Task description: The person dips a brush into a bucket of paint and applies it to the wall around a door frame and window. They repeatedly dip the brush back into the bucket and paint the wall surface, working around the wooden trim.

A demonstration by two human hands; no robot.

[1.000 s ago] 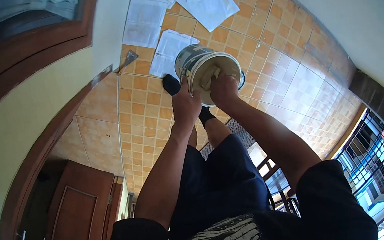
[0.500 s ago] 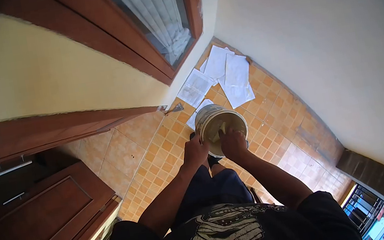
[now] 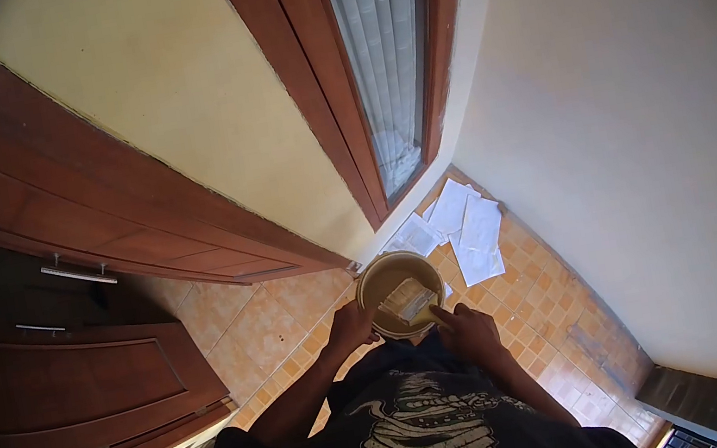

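Holding bucket (image 3: 383,278) of pale paste, both hands, tool (image 3: 410,299) inside

No text can be read on the bucket (image 3: 398,285) or the floor papers (image 3: 463,231).

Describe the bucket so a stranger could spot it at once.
Start at the tall wood-framed window and drop to the tiled floor below it. The bucket sits there between the left hand and right hand. It is the only round, cream-coloured thing; the papers beside it are flat and white.
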